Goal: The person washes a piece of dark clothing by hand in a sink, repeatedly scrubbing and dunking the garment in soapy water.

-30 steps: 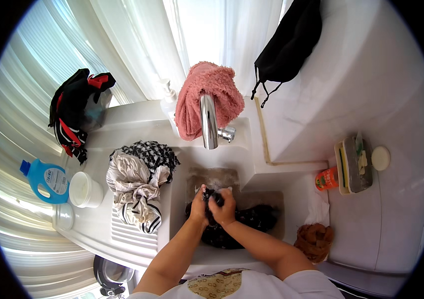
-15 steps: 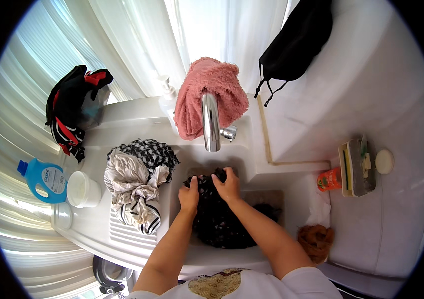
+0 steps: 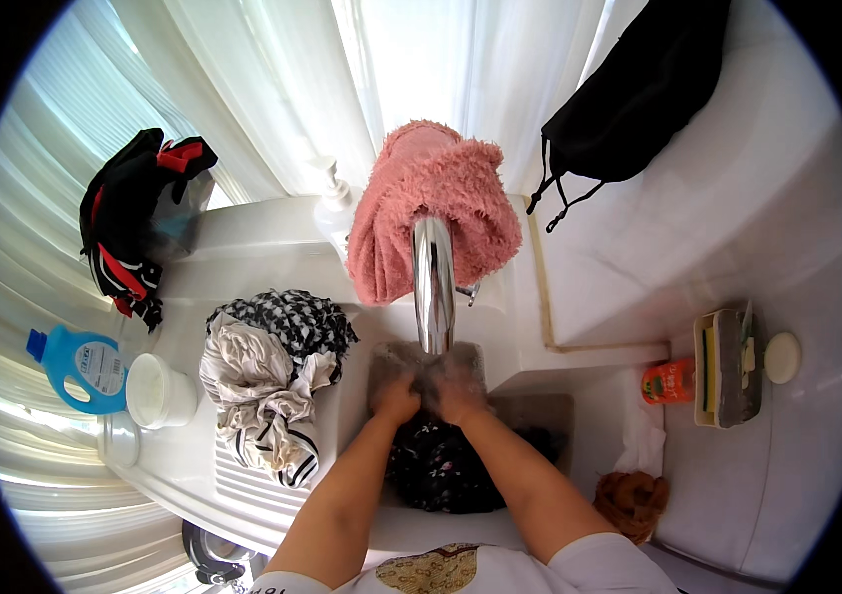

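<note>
A black garment with small light specks [image 3: 446, 470] lies bunched and wet in the sink basin [image 3: 561, 436]. My left hand [image 3: 399, 398] and my right hand [image 3: 455, 394] are side by side at its far end, low in the basin under the faucet [image 3: 433, 297]. Motion and the murky water blur the fingers of both hands, so their grip on the cloth cannot be made out. A pink fluffy towel [image 3: 431, 178] is draped over the faucet's base.
Left of the basin, a cream garment [image 3: 248, 361] and a black-and-white patterned cloth [image 3: 292, 317] lie on the ribbed washboard [image 3: 253, 490]. Beyond stand a white tub [image 3: 161, 393] and a blue detergent bottle [image 3: 85, 371]. An orange container [image 3: 668, 381] and brown cloth [image 3: 631, 503] are at right.
Both hands have moved down into the water, where before they pinched the garment's far edge above it. The fingers now blur. The view has shifted slightly.
</note>
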### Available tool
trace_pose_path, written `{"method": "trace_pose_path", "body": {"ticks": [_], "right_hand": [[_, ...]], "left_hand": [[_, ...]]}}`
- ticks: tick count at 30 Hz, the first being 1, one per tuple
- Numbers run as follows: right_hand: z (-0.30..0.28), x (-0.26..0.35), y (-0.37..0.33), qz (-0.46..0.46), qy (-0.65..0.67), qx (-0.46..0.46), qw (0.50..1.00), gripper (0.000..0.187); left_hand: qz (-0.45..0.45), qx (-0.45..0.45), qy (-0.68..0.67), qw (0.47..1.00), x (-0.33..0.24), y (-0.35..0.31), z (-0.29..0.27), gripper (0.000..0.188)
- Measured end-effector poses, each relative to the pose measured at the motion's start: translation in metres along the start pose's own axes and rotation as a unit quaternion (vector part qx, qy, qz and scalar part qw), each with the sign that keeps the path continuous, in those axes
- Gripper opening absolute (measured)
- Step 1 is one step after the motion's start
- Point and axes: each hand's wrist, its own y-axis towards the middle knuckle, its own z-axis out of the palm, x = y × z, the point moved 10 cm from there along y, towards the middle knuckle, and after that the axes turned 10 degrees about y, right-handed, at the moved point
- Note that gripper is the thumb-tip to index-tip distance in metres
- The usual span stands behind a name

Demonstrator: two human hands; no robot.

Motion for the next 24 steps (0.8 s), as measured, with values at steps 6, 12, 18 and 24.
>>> {"method": "trace_pose_path", "body": {"ticks": [6, 12, 18, 24], "right_hand": [[0.017, 0.004, -0.004, 0.116, 0.489, -0.027, 0.864, 0.039], [-0.068, 0.079, -0.073, -0.162, 0.247, -0.222, 0.929, 0.042], [-0.084, 0.095, -0.103, -0.169, 0.194, -0.326, 0.910, 0.029], [-0.069, 0.097, -0.080, -0.170, 0.246, -0.205, 0.932, 0.026]], "left_hand": [[-0.198, 0.062, -0.751, 0.627, -0.001, -0.025, 0.019, 0.057], [-0.105, 0.201, -0.827, 0.515, -0.058, -0.075, -0.016, 0.077], [-0.104, 0.163, -0.822, 0.536, -0.060, -0.086, -0.002, 0.056], [-0.177, 0.073, -0.777, 0.600, -0.033, -0.083, 0.000, 0.041]]}}
